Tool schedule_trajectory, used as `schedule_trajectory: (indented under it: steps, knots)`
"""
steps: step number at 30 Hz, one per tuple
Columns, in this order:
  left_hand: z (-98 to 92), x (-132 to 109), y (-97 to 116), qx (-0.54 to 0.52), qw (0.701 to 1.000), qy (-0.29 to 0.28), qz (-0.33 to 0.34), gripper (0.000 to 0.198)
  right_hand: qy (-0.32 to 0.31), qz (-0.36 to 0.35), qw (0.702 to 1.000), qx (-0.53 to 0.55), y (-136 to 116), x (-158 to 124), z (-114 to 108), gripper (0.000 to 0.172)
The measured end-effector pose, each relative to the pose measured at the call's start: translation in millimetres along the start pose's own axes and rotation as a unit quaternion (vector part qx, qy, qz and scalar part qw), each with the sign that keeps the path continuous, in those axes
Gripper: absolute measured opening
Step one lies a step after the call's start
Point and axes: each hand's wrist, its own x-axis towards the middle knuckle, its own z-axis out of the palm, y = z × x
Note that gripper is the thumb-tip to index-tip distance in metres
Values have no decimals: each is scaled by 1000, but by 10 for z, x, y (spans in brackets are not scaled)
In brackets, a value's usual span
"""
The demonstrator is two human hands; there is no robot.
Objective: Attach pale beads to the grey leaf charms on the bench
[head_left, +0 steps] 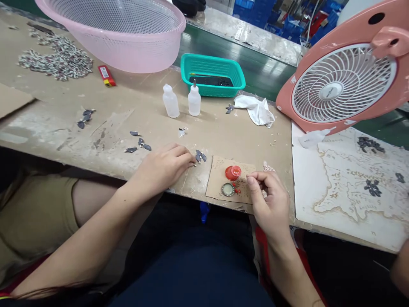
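A heap of small, pale, speckled pieces (60, 59) lies far left, too fine to make out singly. The pink plastic basket (128, 53), meshed inside, is cut off by the top edge. The left hand (166, 164) rests on the counter (153, 111), its fingers bunched together; its thumb is hidden, and I cannot tell whether they grip the pale speck at their tips. Just beyond those tips lies a cluster of grey pieces (200, 156), leaf-shaped, flat and dark with pale ends. Next comes a rough cardboard square (214, 183) bearing a glossy red cup (233, 172) and a crimped metal bottle cap (228, 189). Over its right side, the right hand (271, 196) has thumb and forefinger pressed together; anything between them is too tiny to identify. The pinkish-orange fan (343, 85), its white grille round and ribbed, runs out of view.
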Motion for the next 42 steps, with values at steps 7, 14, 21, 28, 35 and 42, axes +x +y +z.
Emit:
schedule_trajectory:
  steps: [7,14,21,28,35,42]
  knots:
    - [-41,-95,45,-13,998,-42,-42,24,-16,-66,991,-112,23,119,66,12]
    - [-50,-248,64,-206,970,0,-132,21,-27,-98,982,-158,43,137,89,11]
    - [-82,-297,132,-279,944,45,-172,25,-26,-120,973,-193,29,137,96,11]
    - [-66,-291,208,-360,905,74,-213,19,-38,-124,972,-197,32,151,78,12]
    - [-88,-273,447,-553,775,107,-285,13,-13,41,997,71,-61,103,56,14]
    - [-118,-159,810,-717,628,105,-284,6,1,151,944,294,-344,-135,53,11]
